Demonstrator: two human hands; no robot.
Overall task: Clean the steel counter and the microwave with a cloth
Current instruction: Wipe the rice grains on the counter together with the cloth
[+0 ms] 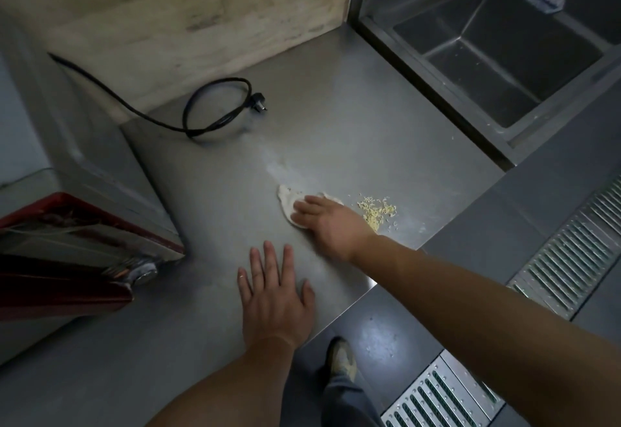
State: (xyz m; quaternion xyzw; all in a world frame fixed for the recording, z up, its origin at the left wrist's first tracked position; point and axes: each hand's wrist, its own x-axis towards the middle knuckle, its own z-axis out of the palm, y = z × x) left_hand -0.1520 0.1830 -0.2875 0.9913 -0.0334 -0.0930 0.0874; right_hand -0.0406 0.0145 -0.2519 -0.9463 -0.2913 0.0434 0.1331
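Currently — wiping: right hand [322, 221] presses cloth [285, 203] flat on steel counter [336, 124], fingers extended, close together.
Left hand [274, 295]: fingers spread, bracing near cloth.
Crumbs [376, 212]: just right of cloth.
Technique: keep firm, even pressure — gather crumbs, probably without scattering.

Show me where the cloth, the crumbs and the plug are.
cloth [285, 201]: head view, bare left part beside the fingers.
crumbs [375, 212]: head view, middle of the yellow pile.
plug [259, 106]: head view, black body at the cable's end.
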